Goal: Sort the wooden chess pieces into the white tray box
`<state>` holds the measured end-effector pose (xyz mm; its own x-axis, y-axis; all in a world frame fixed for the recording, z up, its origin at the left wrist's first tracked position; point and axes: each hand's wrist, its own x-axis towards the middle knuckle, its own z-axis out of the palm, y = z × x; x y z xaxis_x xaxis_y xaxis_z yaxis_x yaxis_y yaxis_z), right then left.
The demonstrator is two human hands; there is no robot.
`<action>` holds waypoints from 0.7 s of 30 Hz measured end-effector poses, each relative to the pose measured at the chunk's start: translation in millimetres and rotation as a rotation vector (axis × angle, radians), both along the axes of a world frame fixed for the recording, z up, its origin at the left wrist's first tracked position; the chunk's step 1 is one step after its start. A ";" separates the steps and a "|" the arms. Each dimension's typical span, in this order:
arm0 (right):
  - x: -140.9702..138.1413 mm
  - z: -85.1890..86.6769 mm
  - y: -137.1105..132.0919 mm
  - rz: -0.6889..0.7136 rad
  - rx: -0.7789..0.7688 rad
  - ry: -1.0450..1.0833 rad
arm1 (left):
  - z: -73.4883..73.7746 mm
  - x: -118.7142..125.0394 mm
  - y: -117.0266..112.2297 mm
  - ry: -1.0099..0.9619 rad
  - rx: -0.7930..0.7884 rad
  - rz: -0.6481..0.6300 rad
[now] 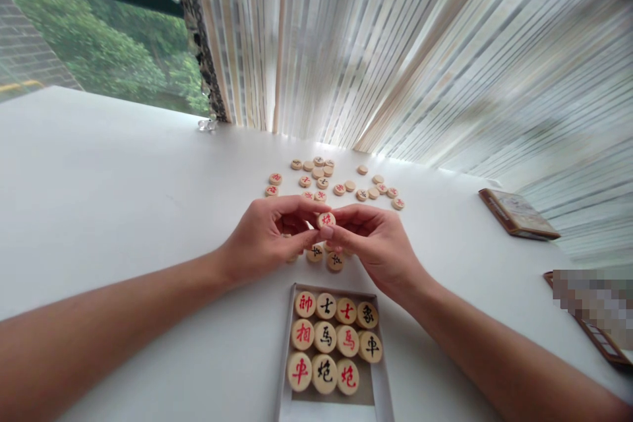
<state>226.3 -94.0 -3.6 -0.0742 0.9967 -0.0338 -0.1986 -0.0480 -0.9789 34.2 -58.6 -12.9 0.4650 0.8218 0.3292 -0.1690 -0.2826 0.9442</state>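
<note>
Between both hands, above the white table, is a round wooden xiangqi piece with a red character facing me. My left hand pinches it from the left, and my right hand grips its right side with thumb and fingers. Under the hands lie several more pieces, among them a black-marked piece, partly covered by my fingers. Closer to me is a shallow open box with red and black pieces in rows, such as a red-marked piece. The front row's right end shows bare box bottom.
Loose pieces lie scattered beyond my hands, some blank side up. At the right are a brown-edged box and another brown-edged item, partly blurred out. Striped curtains hang along the table's far edge, with small clear beads beside them.
</note>
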 end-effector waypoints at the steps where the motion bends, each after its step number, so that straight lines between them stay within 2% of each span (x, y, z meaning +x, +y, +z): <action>1: -0.5 0.6 -0.7 0.004 0.000 0.003 | -0.1 -0.2 -0.4 0.027 0.049 0.020; 5: -1.6 2.4 -2.6 0.007 -0.004 -0.020 | -0.3 -2.2 -2.1 0.103 0.231 0.061; 8: -1.2 2.7 -3.2 0.015 -0.007 -0.078 | -0.1 -3.3 -3.2 0.121 0.302 0.048; 11: -0.9 2.7 -3.6 0.042 0.003 -0.104 | 0.4 -2.8 -3.8 0.120 0.280 0.035; 15: -1.3 3.5 -3.4 0.092 -0.006 -0.025 | 0.7 -1.6 -3.8 0.069 0.203 0.021; 21: -2.3 4.3 -2.8 0.115 -0.074 0.053 | -0.1 -3.0 -4.2 0.093 0.243 0.059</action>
